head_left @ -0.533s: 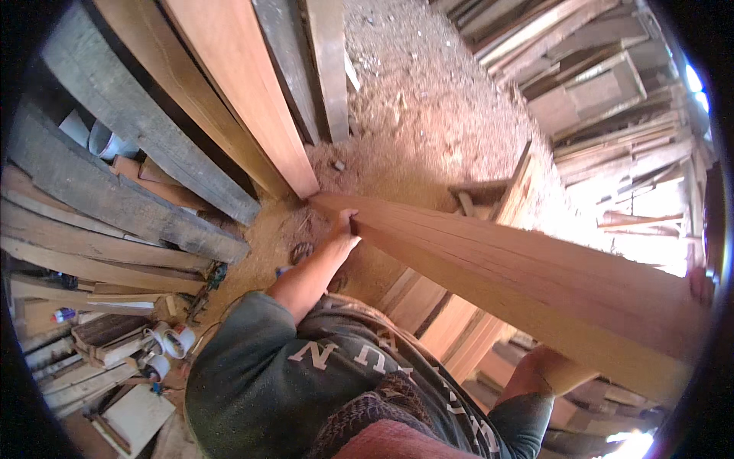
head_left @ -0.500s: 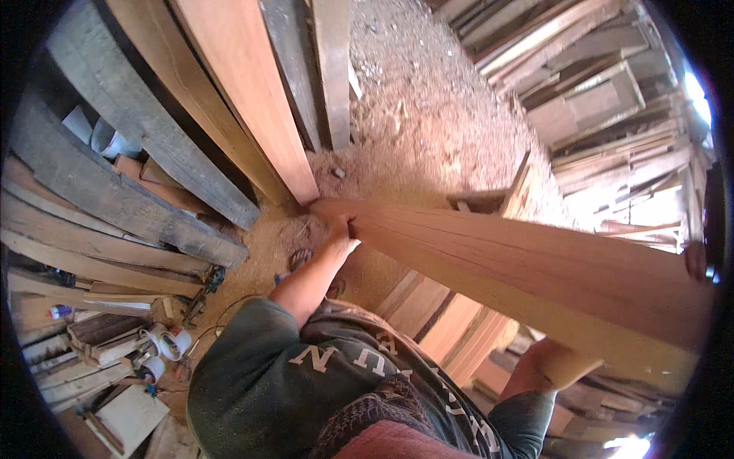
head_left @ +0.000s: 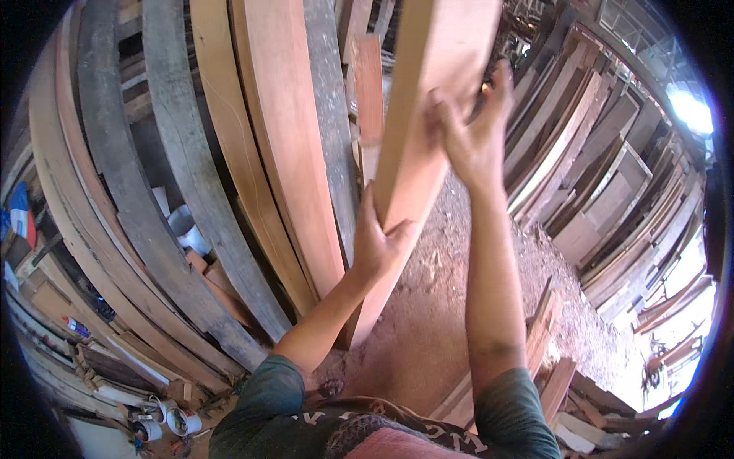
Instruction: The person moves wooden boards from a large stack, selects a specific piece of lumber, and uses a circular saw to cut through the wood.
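A long, thick reddish-brown wooden plank (head_left: 409, 180) stands nearly upright in front of me, leaning a little. Its lower end is down by the sawdust-strewn ground, and its upper end runs out of view at the top. My left hand (head_left: 378, 249) is closed round its lower left edge, the thumb across the front face. Higher up, my right hand (head_left: 475, 141) grips the right edge, thumb on the face and fingers at the far side, slightly smeared by motion. Just left of it leans another reddish plank (head_left: 294, 145) of similar colour.
Several weathered grey boards (head_left: 180, 138) lean in a row on the left. White buckets (head_left: 183, 421) sit at the lower left. Stacked boards (head_left: 612, 164) line the right side. Cut timber pieces (head_left: 547, 329) lie at my lower right, on ground covered in shavings (head_left: 527, 252).
The plank has swung from lying across to the right to standing nearly upright beside the leaning one. My right hand has risen from under it to its upper right edge.
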A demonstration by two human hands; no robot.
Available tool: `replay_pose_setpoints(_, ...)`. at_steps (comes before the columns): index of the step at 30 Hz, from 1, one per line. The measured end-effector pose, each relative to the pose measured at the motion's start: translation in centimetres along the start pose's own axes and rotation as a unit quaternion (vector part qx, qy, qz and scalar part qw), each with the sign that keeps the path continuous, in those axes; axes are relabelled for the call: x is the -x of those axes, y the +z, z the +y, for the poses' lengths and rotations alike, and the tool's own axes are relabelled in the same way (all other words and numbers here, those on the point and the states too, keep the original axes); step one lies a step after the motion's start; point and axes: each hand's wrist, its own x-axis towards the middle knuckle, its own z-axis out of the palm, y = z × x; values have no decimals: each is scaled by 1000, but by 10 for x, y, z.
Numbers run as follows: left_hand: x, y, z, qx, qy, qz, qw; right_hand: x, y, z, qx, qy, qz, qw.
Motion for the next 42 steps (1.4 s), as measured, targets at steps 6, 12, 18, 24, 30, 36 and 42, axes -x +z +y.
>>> replay_pose_setpoints(6,-54,-47,-69,4,-25,84,996,92,-13,50,-13,137,-282,950)
replay_pose_setpoints(12,-76,-99,-83,-434,-86,119,889,266,-53,142,22,369,-451,812)
replay_pose_setpoints(18,-90,-118,-110,-417,-17,122,900,460,-138,174,82,415,-500,756)
replay_pose_setpoints(24,-88,-116,-110,-398,-39,228,888,609,-277,105,187,600,-518,581)
replay_pose_setpoints(30,-56,-34,-84,-346,131,246,896,692,-351,3,179,691,-427,554)
replay_pose_setpoints(36,51,118,-89,-159,-48,-392,905,697,-361,-84,235,749,-272,557)
replay_pose_setpoints(42,203,195,-70,-273,-50,-749,602,693,-409,-168,170,854,-71,487)
